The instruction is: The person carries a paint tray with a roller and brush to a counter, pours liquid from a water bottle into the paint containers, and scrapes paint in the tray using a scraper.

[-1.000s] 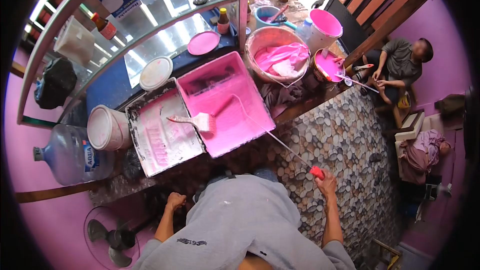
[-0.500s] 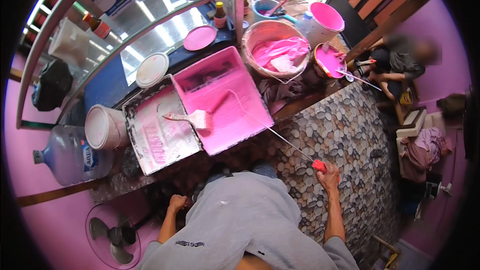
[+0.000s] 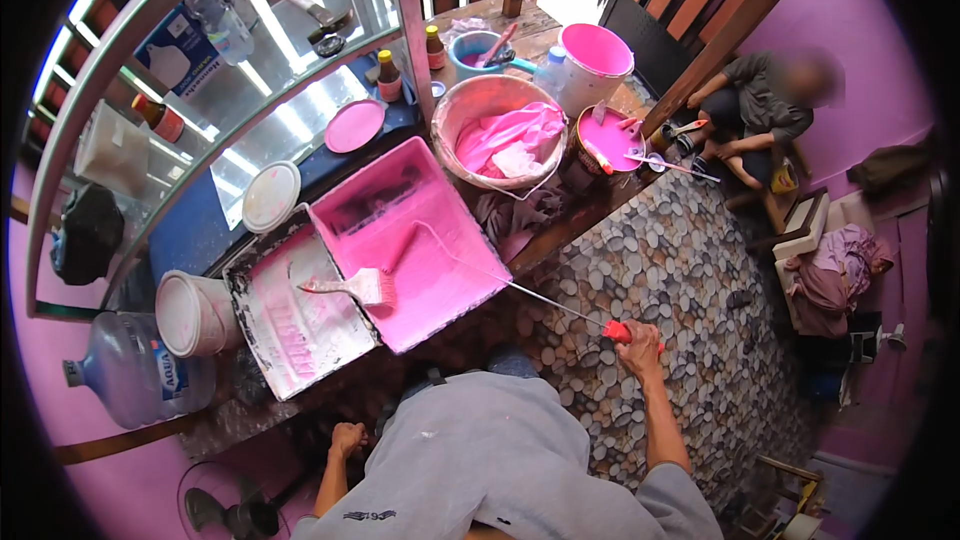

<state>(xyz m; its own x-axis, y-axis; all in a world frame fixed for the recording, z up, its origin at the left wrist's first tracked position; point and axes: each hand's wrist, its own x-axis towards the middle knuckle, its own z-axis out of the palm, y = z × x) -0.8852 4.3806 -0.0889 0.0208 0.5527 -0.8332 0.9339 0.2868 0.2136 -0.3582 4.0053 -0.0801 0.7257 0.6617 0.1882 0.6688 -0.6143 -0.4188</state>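
My right hand point(image 3: 640, 348) is wrapped round the red handle of a paint roller point(image 3: 560, 301). The roller's wire frame reaches left to its head, which rests in the pink paint tray point(image 3: 440, 285). A broad brush point(image 3: 365, 287) lies across the edge between this tray and a whitish, pink-stained tray point(image 3: 310, 320) beside it. My left hand point(image 3: 348, 438) hangs at my left side near the bench, its fingers curled; whether anything is in them is hidden.
Behind the trays stand a bucket with pink cloth point(image 3: 510, 140), an open paint can point(image 3: 610, 140) and a pink-lined bucket point(image 3: 598, 52). A water jug point(image 3: 140, 370) and a fan point(image 3: 235, 510) are at left. One person point(image 3: 765, 110) sits at right; another stands outside.
The view has turned, so the trays sit further left and lower. A standing person's legs and a small bucket have come into view outside. My right hand still holds the roller.
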